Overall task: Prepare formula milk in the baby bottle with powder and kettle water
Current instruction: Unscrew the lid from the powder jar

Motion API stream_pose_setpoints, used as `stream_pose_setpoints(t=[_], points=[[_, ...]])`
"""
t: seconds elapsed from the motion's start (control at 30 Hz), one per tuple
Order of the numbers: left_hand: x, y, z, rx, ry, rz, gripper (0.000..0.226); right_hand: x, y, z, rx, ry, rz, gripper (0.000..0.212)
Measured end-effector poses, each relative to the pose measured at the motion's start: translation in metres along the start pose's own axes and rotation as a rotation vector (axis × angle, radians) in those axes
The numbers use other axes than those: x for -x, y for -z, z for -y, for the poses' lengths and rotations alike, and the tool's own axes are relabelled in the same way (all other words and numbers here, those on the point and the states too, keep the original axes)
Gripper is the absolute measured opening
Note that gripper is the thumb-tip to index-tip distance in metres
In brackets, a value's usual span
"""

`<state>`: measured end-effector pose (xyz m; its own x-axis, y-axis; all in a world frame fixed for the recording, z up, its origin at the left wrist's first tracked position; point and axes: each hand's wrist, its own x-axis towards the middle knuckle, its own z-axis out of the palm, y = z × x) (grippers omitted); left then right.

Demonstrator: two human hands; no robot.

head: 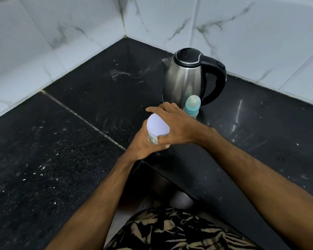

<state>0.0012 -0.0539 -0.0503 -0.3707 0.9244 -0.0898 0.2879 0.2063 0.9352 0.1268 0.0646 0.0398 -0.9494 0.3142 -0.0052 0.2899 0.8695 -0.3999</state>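
White-lidded powder jar [156, 129] sits at frame centre, the left hand [145, 147] wrapped round its body, the right hand [175, 127] curled over its lid. Just right, a baby bottle [192, 106] stands before the steel kettle [186, 76] on the black counter [70, 141].

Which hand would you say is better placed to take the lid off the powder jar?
Probably the right hand: it lies over the white lid, while the left hand grips the powder jar.

My left hand [143, 143] grips the powder jar [156, 130] from below; my right hand [175, 125] curls over its lid.
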Motion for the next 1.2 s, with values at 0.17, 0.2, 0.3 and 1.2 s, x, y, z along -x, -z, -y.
stream_pose_setpoints(t=[0.17, 0.2, 0.3, 1.2], points=[[-0.001, 0.0, 0.002, -0.007, -0.013, 0.013, 0.109, 0.003, 0.005, -0.001, -0.08, -0.013, -0.061, 0.084], [-0.001, 0.0, 0.0, -0.013, -0.02, 0.011, 0.107, 0.005, 0.005, -0.001, -0.1, -0.026, -0.07, 0.082], [0.0, 0.0, -0.002, -0.013, -0.034, 0.001, 0.102, 0.008, 0.004, -0.005, -0.151, -0.058, -0.092, 0.075], [-0.004, 0.002, 0.006, -0.058, -0.037, -0.022, 0.101, 0.115, -0.083, -0.034, -0.502, -0.215, -0.336, 0.056]])
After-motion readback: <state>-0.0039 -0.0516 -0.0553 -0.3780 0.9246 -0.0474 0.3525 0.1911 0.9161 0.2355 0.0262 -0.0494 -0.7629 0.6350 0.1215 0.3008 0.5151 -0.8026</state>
